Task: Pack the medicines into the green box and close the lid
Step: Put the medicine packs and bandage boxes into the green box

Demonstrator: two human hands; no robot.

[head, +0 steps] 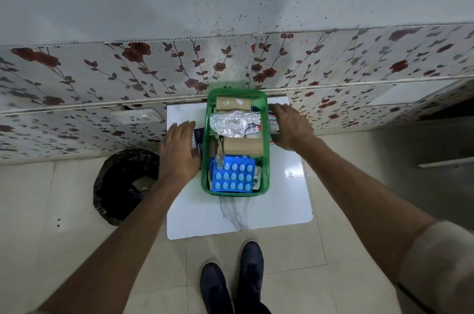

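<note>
An open green box (266, 159) stands on a small white marble-patterned table (200, 213). Inside lie a blue blister pack (233, 177) at the near end, a tan bandage roll (243, 145), a silver foil strip (234, 122) and another tan roll (233, 103) at the far end. My left hand (179, 149) rests palm down on a dark packet (198, 137) just left of the box. On the other side, my right hand (291, 127) covers a white packet with red and blue print (272, 114). No lid is visible.
A bin lined with a black bag (120, 185) stands on the floor left of the table. A floral-papered wall (102, 75) with a white socket (136, 117) rises behind. My dark shoes (233, 280) are on the tiled floor in front.
</note>
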